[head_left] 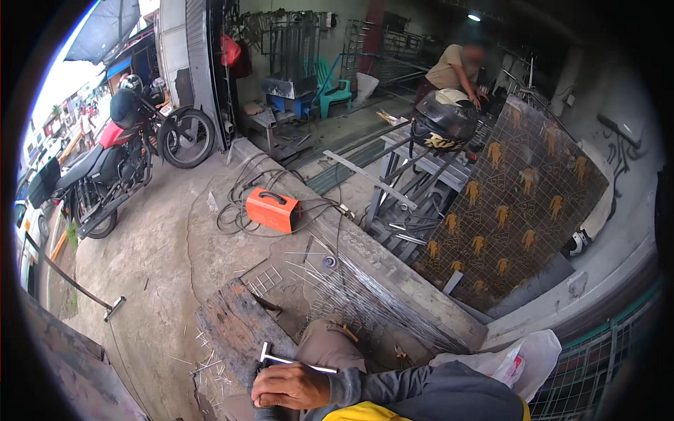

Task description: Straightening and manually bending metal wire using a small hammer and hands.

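Observation:
My right hand (290,386), in a dark grey sleeve, is closed at the lower middle with its fingers curled down. What lies under the fingers is dark and hidden. Just beyond the knuckles is a shiny T-shaped metal piece (300,362), one long bar with a short crosspiece at its left end; I cannot tell whether the hand touches it. My left hand does not show. Past the metal piece is a worn wooden board (242,326). Short cut rods (210,372) lie scattered on the ground to its left. Pliers (401,352) lie right of my knee (330,344).
Long thin metal rods (372,295) lie along a concrete ledge (400,270). An orange welding machine (272,209) sits among cables. A motorcycle (119,161) stands at left. A patterned board (519,203) leans at right, near a helmet (442,123) and another person (449,70).

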Available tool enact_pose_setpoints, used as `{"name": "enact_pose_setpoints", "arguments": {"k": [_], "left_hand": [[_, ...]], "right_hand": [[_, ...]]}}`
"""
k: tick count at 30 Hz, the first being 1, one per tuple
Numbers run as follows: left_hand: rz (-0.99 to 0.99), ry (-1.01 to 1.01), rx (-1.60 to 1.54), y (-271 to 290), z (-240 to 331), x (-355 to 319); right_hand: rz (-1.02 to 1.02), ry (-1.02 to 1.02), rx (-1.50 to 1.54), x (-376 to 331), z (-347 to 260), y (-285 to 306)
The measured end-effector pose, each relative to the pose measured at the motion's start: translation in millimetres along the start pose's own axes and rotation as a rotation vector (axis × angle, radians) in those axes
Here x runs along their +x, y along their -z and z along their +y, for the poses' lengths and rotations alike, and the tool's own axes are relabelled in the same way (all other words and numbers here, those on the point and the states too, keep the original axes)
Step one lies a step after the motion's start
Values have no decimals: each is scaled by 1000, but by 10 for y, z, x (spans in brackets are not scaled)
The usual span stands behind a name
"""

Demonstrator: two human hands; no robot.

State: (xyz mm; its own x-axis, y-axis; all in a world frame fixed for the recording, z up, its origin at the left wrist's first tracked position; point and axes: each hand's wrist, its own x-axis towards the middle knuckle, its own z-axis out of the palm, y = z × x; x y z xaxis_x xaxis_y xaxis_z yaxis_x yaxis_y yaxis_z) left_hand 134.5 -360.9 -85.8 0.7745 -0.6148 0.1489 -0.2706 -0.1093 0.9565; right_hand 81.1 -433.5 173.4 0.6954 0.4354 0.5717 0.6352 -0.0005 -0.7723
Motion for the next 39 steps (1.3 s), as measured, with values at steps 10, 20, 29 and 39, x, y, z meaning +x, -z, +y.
{"name": "enact_pose_setpoints", "arguments": {"k": [10,20,29,39], "left_hand": [[44,23,84,269,-236,-288],[117,77,170,507,-432,-579],[214,164,245,728,-571,-1021],[325,280,329,861,-604,-1612]], "right_hand": [[114,51,26,-115,37,-184],[118,60,26,-115,45,-135],[117,13,36,-97,39,-154],[37,-135,-61,69,31,-37]]}}
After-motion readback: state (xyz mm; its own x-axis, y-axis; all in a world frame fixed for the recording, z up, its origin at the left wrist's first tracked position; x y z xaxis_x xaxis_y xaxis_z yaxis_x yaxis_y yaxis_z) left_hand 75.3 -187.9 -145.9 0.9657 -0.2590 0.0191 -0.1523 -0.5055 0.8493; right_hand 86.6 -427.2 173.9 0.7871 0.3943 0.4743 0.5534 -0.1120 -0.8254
